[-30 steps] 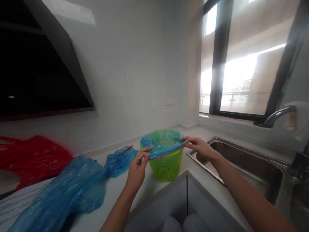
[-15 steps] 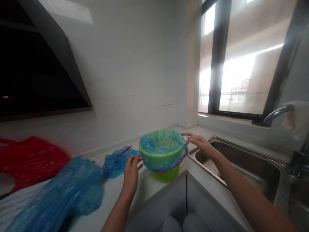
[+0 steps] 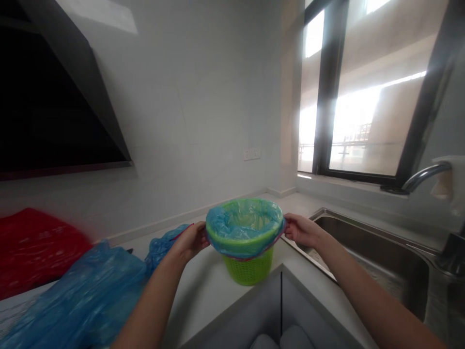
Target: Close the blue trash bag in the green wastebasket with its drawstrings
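Observation:
A green plastic basket (image 3: 248,270) with perforated sides stands upright on the white counter. A translucent blue plastic bag (image 3: 240,248) lines it, folded outward over the rim, with a pinkish-red edge hanging around the outside. On the left side of the rim, my left hand (image 3: 192,241) is closed on the bag, its fingertips partly hidden. My right hand (image 3: 301,230) grips the bag at the right side of the rim, fingers curled. Left of the basket, partly behind my left wrist, lies a crumpled blue bag (image 3: 160,249) with a red strip.
A larger blue plastic bag (image 3: 98,286) and a red bag (image 3: 39,247) lie on the left. To the right is a steel sink (image 3: 374,252) with a faucet (image 3: 425,175). The counter's front edge (image 3: 232,310) runs close below the basket. A dark range hood (image 3: 61,106) juts out upper left.
Both hands have gone from open fingers near the rim to closed on the bag's sides. The bag's folded edge sits higher on the basket, showing more of the green wall.

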`<state>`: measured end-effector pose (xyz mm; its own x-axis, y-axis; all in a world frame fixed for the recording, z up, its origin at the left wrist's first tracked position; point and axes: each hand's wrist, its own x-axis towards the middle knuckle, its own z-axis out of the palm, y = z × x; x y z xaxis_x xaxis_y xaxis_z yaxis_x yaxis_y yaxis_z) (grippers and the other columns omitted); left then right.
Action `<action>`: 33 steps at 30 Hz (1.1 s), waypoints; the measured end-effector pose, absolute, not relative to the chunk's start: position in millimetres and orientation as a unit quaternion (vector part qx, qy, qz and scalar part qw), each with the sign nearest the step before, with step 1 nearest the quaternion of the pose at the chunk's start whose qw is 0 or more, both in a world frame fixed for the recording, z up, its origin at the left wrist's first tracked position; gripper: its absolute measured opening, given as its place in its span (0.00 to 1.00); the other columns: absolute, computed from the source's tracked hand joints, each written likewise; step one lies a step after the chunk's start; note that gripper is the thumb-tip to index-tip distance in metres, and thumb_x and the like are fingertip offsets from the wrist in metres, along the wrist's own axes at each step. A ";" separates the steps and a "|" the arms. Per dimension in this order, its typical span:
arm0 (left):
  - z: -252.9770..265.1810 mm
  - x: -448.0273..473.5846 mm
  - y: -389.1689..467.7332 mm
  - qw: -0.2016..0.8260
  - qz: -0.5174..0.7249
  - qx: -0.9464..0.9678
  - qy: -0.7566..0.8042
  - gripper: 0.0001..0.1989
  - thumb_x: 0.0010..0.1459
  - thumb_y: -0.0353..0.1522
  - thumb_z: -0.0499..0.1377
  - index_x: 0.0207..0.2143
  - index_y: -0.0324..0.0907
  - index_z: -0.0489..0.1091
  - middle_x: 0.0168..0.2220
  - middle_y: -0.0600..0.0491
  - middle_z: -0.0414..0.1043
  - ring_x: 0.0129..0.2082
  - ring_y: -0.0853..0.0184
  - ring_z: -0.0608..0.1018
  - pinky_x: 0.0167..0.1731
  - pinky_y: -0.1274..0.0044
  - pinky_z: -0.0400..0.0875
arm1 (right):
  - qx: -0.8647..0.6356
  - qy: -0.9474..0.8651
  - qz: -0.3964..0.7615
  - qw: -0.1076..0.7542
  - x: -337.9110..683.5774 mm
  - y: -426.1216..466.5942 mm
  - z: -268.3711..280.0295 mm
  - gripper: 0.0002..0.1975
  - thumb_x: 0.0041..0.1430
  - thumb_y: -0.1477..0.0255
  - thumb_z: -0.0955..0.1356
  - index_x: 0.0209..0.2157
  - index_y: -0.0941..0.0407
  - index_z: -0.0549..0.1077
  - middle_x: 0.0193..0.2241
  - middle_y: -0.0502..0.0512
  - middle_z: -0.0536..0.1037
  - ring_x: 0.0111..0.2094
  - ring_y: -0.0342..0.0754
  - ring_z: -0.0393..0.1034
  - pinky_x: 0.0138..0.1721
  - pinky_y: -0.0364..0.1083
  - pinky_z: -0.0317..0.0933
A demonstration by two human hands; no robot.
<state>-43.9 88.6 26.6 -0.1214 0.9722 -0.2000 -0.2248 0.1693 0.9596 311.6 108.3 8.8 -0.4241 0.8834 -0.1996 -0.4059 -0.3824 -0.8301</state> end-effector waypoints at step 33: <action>93.8 -36.8 107.3 0.103 0.299 0.624 0.714 0.12 0.53 0.41 0.58 0.22 0.44 0.71 0.19 0.46 0.73 0.20 0.54 0.74 0.25 0.70 0.59 | -0.618 -0.608 0.081 0.491 253.3 176.6 60.4 0.12 0.58 0.66 0.67 0.40 0.58 0.74 0.34 0.58 0.80 0.37 0.51 0.74 0.38 0.45 0.62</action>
<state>-36.8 107.3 93.8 -0.1994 0.9536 0.2257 0.8301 0.0420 0.5560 253.3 176.6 60.4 0.2474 0.8312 0.4980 0.6726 0.2226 -0.7057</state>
